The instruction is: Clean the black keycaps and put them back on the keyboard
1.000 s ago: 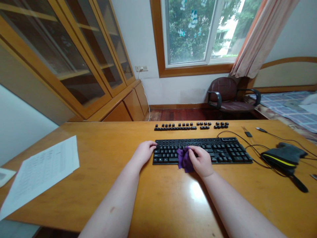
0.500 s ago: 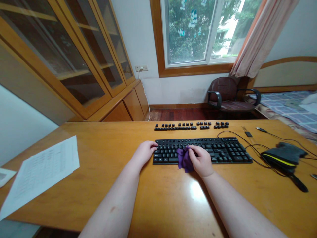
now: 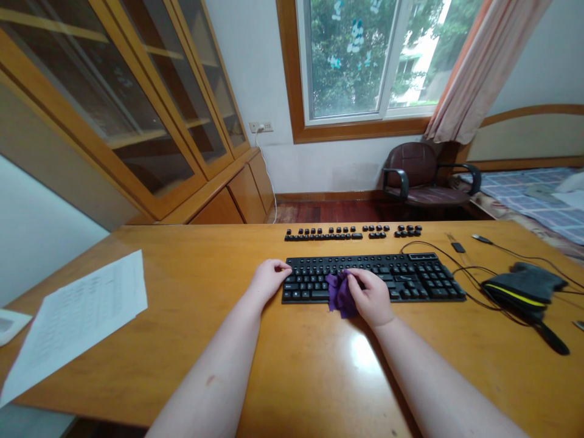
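Observation:
A black keyboard (image 3: 413, 286) lies on the wooden desk, its top-row keycaps off. My left hand (image 3: 269, 280) is at its left end, thumb and fingers closed on the edge and steadying it. My right hand (image 3: 371, 297) pinches a crumpled purple cloth (image 3: 340, 295), pressed on the keys in the middle and hanging over the front edge. The fingertips under the cloth are hidden. Beyond the keyboard, loose black keycaps (image 3: 322, 235) stand in two rows.
Right of the keyboard lie a grey and black brush-like tool (image 3: 524, 289), a cable with a USB plug (image 3: 482, 239) and a small black-ended wire tool (image 3: 457, 247). Printed sheets (image 3: 82, 322) rest on the desk's left. A chair (image 3: 420, 173) stands beyond the desk.

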`<state>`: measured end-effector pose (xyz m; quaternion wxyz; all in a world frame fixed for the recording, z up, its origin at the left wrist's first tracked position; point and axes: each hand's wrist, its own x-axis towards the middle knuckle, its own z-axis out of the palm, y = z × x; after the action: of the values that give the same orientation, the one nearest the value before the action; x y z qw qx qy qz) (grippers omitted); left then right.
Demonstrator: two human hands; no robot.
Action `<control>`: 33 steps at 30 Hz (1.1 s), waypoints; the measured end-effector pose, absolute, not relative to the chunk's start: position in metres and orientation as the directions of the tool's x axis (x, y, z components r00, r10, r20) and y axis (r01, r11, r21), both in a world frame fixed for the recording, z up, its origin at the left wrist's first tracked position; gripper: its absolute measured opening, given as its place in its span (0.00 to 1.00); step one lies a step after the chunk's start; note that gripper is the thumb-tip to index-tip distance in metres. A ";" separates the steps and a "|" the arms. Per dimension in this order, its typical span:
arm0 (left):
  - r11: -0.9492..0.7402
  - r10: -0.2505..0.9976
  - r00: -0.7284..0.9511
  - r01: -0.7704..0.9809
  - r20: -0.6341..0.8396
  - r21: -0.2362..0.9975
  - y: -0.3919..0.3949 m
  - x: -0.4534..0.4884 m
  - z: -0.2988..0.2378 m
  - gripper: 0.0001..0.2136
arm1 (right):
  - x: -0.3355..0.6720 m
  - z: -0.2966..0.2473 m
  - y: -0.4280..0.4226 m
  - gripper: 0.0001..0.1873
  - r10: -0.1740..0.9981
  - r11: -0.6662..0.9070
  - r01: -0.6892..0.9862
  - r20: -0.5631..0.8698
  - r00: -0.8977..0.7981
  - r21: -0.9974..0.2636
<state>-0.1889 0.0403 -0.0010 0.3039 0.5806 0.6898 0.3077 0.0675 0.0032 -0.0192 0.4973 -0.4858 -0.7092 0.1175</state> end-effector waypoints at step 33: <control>0.105 0.960 -0.260 0.683 0.107 0.723 0.120 -0.209 -0.021 0.17 | 0.068 -0.019 0.002 0.10 0.796 0.532 0.579 0.599 -0.093 -0.618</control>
<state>-0.2087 0.1201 -0.0209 0.2012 0.5739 0.7155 0.3439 0.0675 0.0019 -0.0193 0.4821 -0.4705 -0.7305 0.1124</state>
